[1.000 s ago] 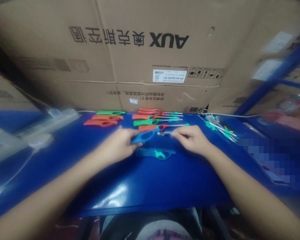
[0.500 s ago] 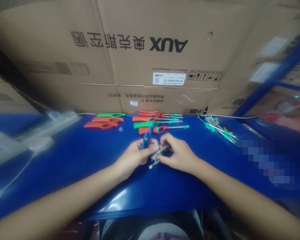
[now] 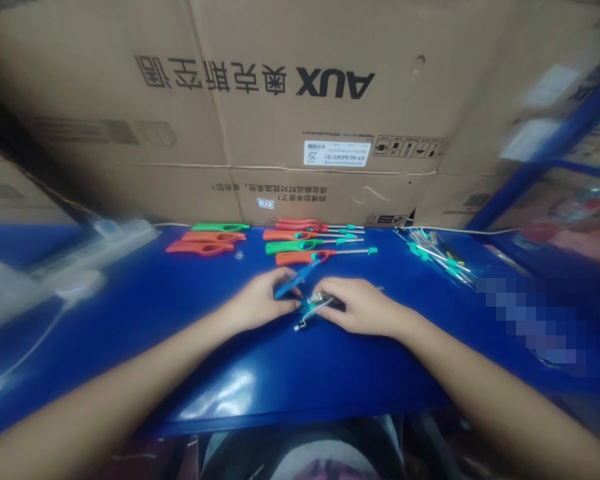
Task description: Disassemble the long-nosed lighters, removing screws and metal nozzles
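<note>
My left hand (image 3: pixel 266 299) grips a blue lighter handle (image 3: pixel 295 280), which slants up to the right over the blue table (image 3: pixel 220 373). Just right of it, my right hand (image 3: pixel 353 303) is closed on a small lighter mechanism (image 3: pixel 316 308) with a thin wire and a white tip poking out at its lower left. Its inner parts are partly hidden by my fingers. Beyond both hands lie several assembled lighters (image 3: pixel 300 257) with metal rods, in orange, red and green.
Empty orange and green handles (image 3: pixel 200 248) lie at the back left. Metal rods with green parts (image 3: pixel 437 257) are piled at the back right. A power strip (image 3: pixel 95 257) lies left, and a cardboard wall (image 3: pixel 260 133) stands behind.
The blue handle has tilted down towards the left in my left hand. My right hand has turned more palm-down around the mechanism, and the two hands are slightly further apart.
</note>
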A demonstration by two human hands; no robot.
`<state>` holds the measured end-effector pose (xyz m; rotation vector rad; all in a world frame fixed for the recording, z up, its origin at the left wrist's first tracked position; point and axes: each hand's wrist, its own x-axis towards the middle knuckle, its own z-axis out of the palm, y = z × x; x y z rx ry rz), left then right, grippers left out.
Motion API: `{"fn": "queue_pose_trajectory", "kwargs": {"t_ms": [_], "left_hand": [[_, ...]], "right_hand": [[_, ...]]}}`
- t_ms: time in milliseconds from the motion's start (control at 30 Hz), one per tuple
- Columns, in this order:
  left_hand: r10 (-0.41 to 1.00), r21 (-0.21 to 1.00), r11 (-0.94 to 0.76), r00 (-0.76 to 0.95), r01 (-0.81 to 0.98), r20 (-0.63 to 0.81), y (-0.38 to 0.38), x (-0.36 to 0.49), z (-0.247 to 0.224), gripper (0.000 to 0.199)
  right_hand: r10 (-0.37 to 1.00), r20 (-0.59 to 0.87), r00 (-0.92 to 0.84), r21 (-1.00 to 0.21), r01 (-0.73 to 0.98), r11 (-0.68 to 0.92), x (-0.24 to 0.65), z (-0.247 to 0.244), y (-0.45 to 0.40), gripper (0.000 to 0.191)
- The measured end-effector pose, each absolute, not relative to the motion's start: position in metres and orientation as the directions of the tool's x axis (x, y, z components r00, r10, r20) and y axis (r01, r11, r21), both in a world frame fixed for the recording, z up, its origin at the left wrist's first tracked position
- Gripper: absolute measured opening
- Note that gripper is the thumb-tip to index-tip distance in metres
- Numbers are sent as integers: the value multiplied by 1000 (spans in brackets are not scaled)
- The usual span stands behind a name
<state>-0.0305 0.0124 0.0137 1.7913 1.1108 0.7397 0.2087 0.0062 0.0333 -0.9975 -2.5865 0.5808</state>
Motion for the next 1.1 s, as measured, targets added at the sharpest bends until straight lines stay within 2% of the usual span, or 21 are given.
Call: {"fn": "queue_pose_trajectory", "kwargs": {"t_ms": [100,267,467,533,600,700,733,767,867,967,1100], "left_hand": [[887,873,-244,461,422,25,13,-33,15,35],[868,843,-290,495,452,33,11,-34,19,41],[891,763,-361,441,536,112,14,-35,15,31],[897,712,-388,417,586,145,15,-36,14,30],[896,663,-416,405,622,182,15,-36,16,29],[875,618,-471,425,630,234,11,-34,21,30],[864,610,-488,443,624,239,9,-33,23,32],[854,605,-503,464,617,236,7,-32,25,33],[822,601,-535,531,594,207,1,-30,28,40],[795,594,-552,583,585,165,-2,-29,29,48],[798,560,-547,590,621,125,-2,-30,30,55]], "right_hand": [[695,77,-715,-471,588,658,208,34,6,19],[705,104,-702,-469,590,657,210,37,7,16],[729,189,-658,-619,496,608,246,50,31,20],[805,229,-547,-598,574,560,265,53,46,23],[895,307,-324,-518,732,442,285,54,62,26],[944,327,51,-414,905,95,316,54,81,26],[933,310,185,-378,924,-57,325,54,86,26],[918,305,255,-366,921,-134,334,53,90,25],[876,294,383,-351,896,-274,355,50,98,23],[848,297,438,-347,877,-332,368,44,103,26],[827,325,458,-356,870,-342,374,34,109,59]]}}
